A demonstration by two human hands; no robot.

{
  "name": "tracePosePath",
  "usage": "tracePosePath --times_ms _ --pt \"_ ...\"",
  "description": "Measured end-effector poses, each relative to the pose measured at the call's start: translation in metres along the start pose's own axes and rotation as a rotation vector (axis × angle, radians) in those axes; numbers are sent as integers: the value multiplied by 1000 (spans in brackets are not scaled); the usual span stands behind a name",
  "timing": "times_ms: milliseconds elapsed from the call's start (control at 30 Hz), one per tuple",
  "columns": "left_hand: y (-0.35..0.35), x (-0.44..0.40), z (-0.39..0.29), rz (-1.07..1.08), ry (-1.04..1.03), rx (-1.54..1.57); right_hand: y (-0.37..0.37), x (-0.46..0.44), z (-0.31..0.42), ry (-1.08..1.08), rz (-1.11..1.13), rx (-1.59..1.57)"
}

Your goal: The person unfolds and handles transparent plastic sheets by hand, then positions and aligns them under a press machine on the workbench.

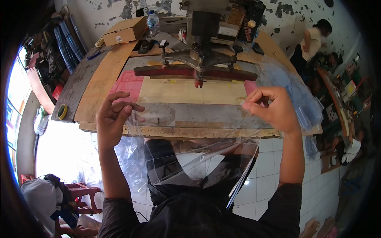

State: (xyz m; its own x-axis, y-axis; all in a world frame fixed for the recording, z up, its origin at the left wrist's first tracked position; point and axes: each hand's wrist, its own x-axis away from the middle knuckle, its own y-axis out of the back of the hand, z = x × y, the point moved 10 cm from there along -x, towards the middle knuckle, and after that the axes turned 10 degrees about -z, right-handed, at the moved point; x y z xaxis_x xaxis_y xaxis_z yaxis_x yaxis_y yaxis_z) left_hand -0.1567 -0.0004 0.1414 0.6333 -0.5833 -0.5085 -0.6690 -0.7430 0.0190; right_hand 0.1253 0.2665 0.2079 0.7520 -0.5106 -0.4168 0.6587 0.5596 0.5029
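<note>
A clear plastic sheet [198, 166] hangs between my two hands, in front of the table edge and over my lap. My right hand [272, 108] is closed, thumb and fingertips pinching the sheet's upper right corner. On the other side, my left hand [113, 119] has its thumb against curled fingers at the upper left corner, the index finger bent above. Beyond them stands a press with a long, red-edged metal bar [194, 73] over a pale yellow board [190, 90]. A pink sheet [129, 85] lies at the board's left side.
Stacked clear plastic [291, 91] covers the table's right side. At the back left are a cardboard box [125, 31] and a water bottle [152, 22]. A tape roll [62, 112] lies at the left edge. Another person [311, 41] stands at the back right.
</note>
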Motion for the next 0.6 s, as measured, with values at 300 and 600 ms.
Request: tracePosePath --times_ms 300,600 --pt "-1 -4 12 -25 100 -25 3 -10 -15 -43 -40 -19" --pt "1 -8 20 -13 102 -10 -7 -12 -20 -64 84 -56"
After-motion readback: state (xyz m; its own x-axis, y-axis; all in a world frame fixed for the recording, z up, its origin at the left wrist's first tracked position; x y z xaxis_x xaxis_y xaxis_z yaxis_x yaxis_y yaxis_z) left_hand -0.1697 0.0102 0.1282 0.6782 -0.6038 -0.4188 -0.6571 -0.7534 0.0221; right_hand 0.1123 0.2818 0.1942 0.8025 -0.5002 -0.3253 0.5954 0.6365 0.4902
